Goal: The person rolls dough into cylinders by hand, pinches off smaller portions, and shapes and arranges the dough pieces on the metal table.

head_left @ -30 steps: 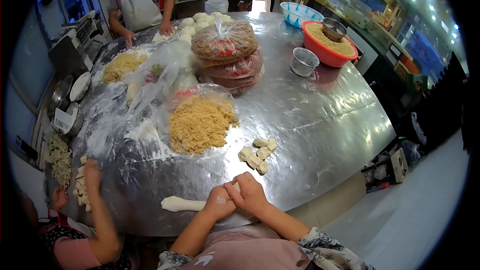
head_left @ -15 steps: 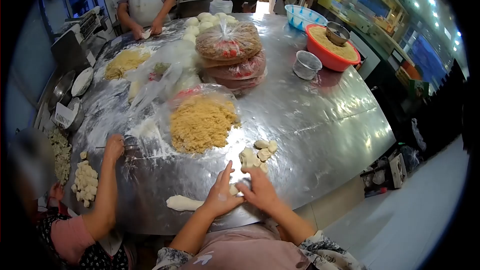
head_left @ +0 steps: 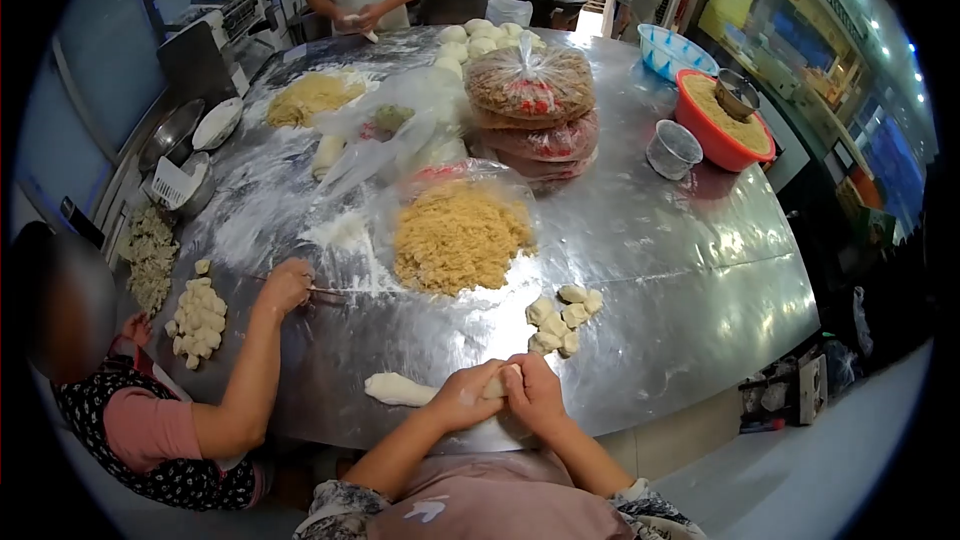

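Note:
A pale dough roll (head_left: 398, 389) lies on the steel table near its front edge, and its right end runs into my hands. My left hand (head_left: 466, 396) is wrapped round the roll. Against it, my right hand (head_left: 535, 392) closes on the tip of the dough, thumb on top. The two hands touch or nearly touch. Just beyond them sits a small group of cut dough pieces (head_left: 547, 318). Farther off, a heap of yellow crumbly filling (head_left: 460, 238) rests on a plastic bag.
Stacked bags of filling (head_left: 530, 90) stand mid-table, with dough balls (head_left: 487, 37) behind. A red basin (head_left: 728, 130) and a clear plastic tub (head_left: 674, 150) are at right. On the left, a co-worker's hand (head_left: 288, 285) holds a thin rod near more dough pieces (head_left: 198, 320). Another person works at the far edge.
My right hand has come from open fingers to a grip on the dough end, and my left fingers have closed round the roll. The view has shifted left.

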### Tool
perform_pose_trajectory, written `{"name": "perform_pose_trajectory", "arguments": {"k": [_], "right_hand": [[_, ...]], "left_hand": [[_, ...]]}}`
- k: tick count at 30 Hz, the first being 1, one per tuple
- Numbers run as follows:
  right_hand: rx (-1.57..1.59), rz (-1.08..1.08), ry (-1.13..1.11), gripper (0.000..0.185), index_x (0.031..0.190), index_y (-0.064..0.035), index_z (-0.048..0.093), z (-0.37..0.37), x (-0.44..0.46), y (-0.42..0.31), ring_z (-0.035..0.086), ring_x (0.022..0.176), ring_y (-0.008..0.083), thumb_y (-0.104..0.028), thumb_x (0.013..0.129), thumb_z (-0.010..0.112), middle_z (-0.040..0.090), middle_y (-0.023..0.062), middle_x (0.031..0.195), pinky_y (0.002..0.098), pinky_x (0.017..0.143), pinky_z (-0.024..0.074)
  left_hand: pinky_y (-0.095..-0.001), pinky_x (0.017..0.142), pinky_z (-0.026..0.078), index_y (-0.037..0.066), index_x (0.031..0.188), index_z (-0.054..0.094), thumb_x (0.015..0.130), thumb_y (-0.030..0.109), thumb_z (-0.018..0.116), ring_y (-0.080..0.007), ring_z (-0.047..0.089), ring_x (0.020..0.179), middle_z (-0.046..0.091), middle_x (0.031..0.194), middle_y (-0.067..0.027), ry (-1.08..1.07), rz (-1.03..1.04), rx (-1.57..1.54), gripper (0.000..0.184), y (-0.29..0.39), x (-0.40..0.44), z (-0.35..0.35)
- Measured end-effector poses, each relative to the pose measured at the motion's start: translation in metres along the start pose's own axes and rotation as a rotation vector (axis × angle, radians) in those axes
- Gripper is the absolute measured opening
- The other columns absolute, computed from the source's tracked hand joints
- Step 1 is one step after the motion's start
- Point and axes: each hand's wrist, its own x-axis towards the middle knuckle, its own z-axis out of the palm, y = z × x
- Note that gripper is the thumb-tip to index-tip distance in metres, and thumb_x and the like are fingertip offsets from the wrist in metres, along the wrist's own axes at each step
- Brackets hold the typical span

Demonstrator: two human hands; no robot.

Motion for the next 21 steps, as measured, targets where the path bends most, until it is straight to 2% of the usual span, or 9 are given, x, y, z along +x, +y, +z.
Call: {"name": "perform_pose_trajectory", "arguments": {"k": [2,5,11,14,15,16,18,19,21], "right_hand": [[-0.019,-0.109,0.076,0.015,0.104,-0.0062,0.063,0.0,0.004,-0.009,0.06,0.083,0.033,-0.017,0.094,0.063,0.058,0.0157,0.092,0.039,0.072,0.0496],[-0.079,-0.103,0.082,0.018,0.101,-0.0054,0.063,-0.004,0.007,-0.025,0.06,0.08,0.0325,-0.019,0.09,0.069,0.059,0.0157,0.089,0.0392,0.068,0.0495],[-0.139,-0.135,0.25,0.019,0.087,-0.0048,0.063,0.006,0.012,-0.01,0.061,0.069,0.0323,-0.02,0.085,0.075,0.059,0.0132,0.077,0.0391,0.061,0.0498],[-0.162,-0.117,0.321,0.021,0.084,-0.0047,0.063,0.007,0.017,0.009,0.06,0.066,0.0335,-0.021,0.084,0.076,0.06,0.0146,0.076,0.0405,0.059,0.0487],[-0.182,-0.094,0.351,0.022,0.084,-0.0048,0.063,0.007,0.021,0.022,0.06,0.066,0.0338,-0.022,0.084,0.077,0.06,0.0151,0.077,0.0409,0.059,0.0486],[-0.201,-0.074,0.381,0.023,0.084,-0.0049,0.063,0.003,0.025,0.031,0.059,0.066,0.0342,-0.022,0.083,0.077,0.06,0.0155,0.077,0.0414,0.06,0.0486],[-0.336,0.06,0.404,0.026,0.084,-0.0041,0.062,-0.023,0.034,0.046,0.061,0.069,0.0353,-0.023,0.081,0.079,0.062,0.0164,0.078,0.0422,0.061,0.0489],[-0.34,0.194,0.262,0.029,0.094,-0.0046,0.065,-0.04,0.035,0.046,0.063,0.087,0.0366,-0.025,0.078,0.08,0.065,0.0187,0.096,0.0446,0.073,0.0507],[-0.46,-0.088,0.269,0.036,0.105,-0.0055,0.065,-0.047,0.037,0.022,0.06,0.099,0.039,-0.025,0.078,0.079,0.061,0.0208,0.111,0.0475,0.082,0.0492]], "left_hand": [[-0.0385,0.083,0.053,0.004,0.129,0.056,0.08,0.016,0.073,-0.0325,0.068,0.093,0.068,0.098,-0.0193,-0.007,-0.162,-0.004,0.054,0.006,0.001,0.002],[-0.0385,0.075,0.053,0.003,0.115,0.062,0.08,0.019,0.071,-0.0341,0.069,0.083,0.068,0.089,-0.0191,0.073,-0.055,-0.017,0.04,0.006,0.003,0.005],[-0.0401,0.074,0.052,0.005,0.1,0.065,0.081,0.02,0.071,-0.0341,0.068,0.083,0.069,0.09,-0.0164,0.019,-0.112,0.168,0.025,0.001,0.006,0.013],[-0.0403,0.075,0.052,0.006,0.098,0.066,0.082,0.019,0.071,-0.0345,0.067,0.083,0.069,0.09,-0.0155,0.049,-0.086,0.013,0.021,0.019,0.004,0.009],[-0.0384,0.076,0.051,0.007,0.095,0.067,0.082,0.016,0.07,-0.0307,0.067,0.084,0.069,0.091,-0.014,-0.018,-0.194,0.026,0.016,0.015,0.004,0.01],[-0.0377,0.076,0.052,0.007,0.095,0.067,0.082,0.016,0.071,-0.029,0.067,0.084,0.069,0.091,-0.0134,-0.056,-0.145,-0.043,0.016,0.026,0.003,0.008],[-0.0363,0.076,0.052,0.007,0.094,0.068,0.083,0.016,0.073,-0.0256,0.067,0.083,0.069,0.091,-0.0121,-0.131,-0.055,-0.174,0.015,0.053,-0.005,-0.002],[-0.0349,0.075,0.052,0.008,0.094,0.07,0.083,0.02,0.076,-0.0222,0.067,0.081,0.07,0.091,-0.011,-0.046,-0.022,-0.222,0.017,0.048,-0.007,-0.001],[-0.0367,0.077,0.053,0.01,0.116,0.065,0.082,0.024,0.078,-0.0268,0.068,0.081,0.07,0.09,-0.0123,0.027,-0.148,-0.039,0.039,0.038,0.0,0.002]]}}
